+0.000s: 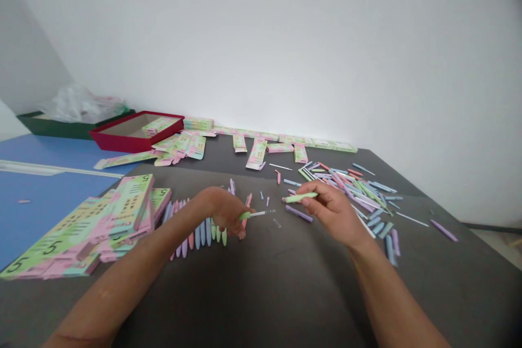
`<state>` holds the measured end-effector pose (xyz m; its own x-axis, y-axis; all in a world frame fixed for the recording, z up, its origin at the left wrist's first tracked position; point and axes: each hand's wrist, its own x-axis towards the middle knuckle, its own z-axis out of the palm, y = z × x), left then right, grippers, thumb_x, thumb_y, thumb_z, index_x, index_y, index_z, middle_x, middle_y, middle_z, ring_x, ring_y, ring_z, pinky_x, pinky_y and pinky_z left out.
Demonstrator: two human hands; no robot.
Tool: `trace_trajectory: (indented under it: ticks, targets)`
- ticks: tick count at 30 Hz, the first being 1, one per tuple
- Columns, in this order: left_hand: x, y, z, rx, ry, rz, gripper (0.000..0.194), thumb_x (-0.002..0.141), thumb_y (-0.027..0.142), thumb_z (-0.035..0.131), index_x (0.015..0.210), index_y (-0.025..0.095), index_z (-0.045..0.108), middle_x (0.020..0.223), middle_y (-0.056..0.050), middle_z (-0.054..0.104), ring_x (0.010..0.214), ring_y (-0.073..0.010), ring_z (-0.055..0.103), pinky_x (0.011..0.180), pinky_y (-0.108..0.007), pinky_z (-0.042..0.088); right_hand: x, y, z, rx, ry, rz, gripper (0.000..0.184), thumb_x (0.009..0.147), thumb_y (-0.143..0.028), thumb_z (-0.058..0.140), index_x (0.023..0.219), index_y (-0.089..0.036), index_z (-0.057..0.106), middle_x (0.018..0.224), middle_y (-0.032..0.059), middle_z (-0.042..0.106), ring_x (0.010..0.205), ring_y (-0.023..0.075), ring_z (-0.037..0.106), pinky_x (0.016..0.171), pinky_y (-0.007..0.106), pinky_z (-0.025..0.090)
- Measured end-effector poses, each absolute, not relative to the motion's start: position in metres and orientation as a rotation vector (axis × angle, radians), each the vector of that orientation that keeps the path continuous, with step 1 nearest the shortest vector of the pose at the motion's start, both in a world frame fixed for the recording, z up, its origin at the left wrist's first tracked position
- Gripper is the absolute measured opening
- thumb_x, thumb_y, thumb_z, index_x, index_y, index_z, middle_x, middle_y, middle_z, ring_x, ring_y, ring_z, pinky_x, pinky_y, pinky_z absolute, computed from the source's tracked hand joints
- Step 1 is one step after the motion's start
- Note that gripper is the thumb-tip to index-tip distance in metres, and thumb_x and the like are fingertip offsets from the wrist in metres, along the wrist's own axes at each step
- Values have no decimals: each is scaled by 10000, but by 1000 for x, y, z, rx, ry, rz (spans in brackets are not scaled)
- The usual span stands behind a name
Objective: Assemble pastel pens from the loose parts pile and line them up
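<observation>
The left hand (230, 213) pinches a thin rod (258, 214) with a green end, its clear tip pointing across toward the right hand (329, 204), which grips a green barrel (302, 197) between thumb and fingers; the two parts are apart. Just below the gap between the hands, a small clear bit (277, 223) lies loose on the surface (261, 288), and a purple pen (299, 213) rests near the right fingertips. Either could be knocked aside if a hand dipped, and the clear bit, being hard to see, might easily be lost. The rod is held near one end, so a crooked push against it could bend it or twist it out of the grip. Beneath and beside the left wrist runs a row of pens (203, 232); a dropped forearm could skew it, though whether the arm touches it I cannot tell. Beyond the right hand, a loose heap of pen parts (354, 185) could roll and scatter if the knuckles brushed it.
</observation>
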<state>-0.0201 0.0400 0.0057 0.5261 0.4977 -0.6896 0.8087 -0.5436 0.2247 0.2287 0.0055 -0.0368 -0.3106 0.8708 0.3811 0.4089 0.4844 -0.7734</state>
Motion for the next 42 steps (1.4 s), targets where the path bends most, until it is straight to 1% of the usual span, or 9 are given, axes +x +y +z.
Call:
trace_trajectory:
  ticks: [2,4,7,10,17,20,27,33,42]
  targets:
    - [-19,42,2,2206,1059,-793,390,823,272,612,1197,161,622,1052,-115,723,851,-215,666,629,-245,476,223,-2,-43,-1043,-1898,712,187,879,-326,556,1000,-195,611,799,7,613,633,130,522,565,243,389]
    - [-19,44,-2,2175,1053,-804,330,836,269,594,1146,171,651,1036,-97,728,831,-199,669,604,-227,470,220,-4,-50,-1030,-1903,694,168,883,-307,558,1000,-202,616,889,29,636,724,149,561,618,256,413]
    - [-20,47,-7,2154,1046,-800,297,838,274,586,1103,171,674,1020,-94,731,811,-193,671,595,-225,471,217,-5,-55,-998,-1912,656,150,889,-277,548,1007,-212,615,965,44,646,845,178,590,690,275,433]
    - [-21,48,-11,2143,1042,-800,289,837,279,583,1075,151,685,1027,-111,727,818,-200,672,603,-233,477,215,-7,-53,-1001,-1946,602,147,893,-247,535,1017,-217,610,985,47,652,891,188,598,733,289,437]
    - [-21,48,-9,2139,1046,-794,374,827,280,589,1181,162,616,1040,-105,724,816,-204,674,594,-240,473,215,-8,-50,-1033,-2000,532,133,891,-222,529,996,-218,610,992,45,665,890,187,613,740,293,443]
    - [-20,47,-9,2138,1044,-797,380,826,279,581,1189,168,608,1017,-97,731,806,-200,675,594,-242,475,215,-7,-51,-1040,-2005,522,130,891,-222,529,995,-217,608,996,49,666,886,188,614,741,297,446]
    - [-18,46,-7,2142,1040,-827,297,845,311,568,1082,151,648,990,-98,732,799,-190,673,591,-229,469,209,-10,-50,-1038,-2062,446,122,889,-196,530,986,-216,600,976,49,658,882,188,607,749,301,444]
    - [-12,43,-8,2160,1051,-861,312,853,332,575,1113,165,618,962,-83,738,771,-180,670,574,-222,455,193,-13,-59,-952,-2169,362,138,903,-165,508,1005,-211,589,922,50,626,846,179,582,740,295,437]
    - [-8,41,-12,2188,1003,-867,188,843,275,572,972,168,660,917,-79,739,768,-190,665,584,-235,450,179,-17,-69,-863,-2163,377,180,921,-139,455,1067,-215,527,950,54,578,869,171,548,763,288,435]
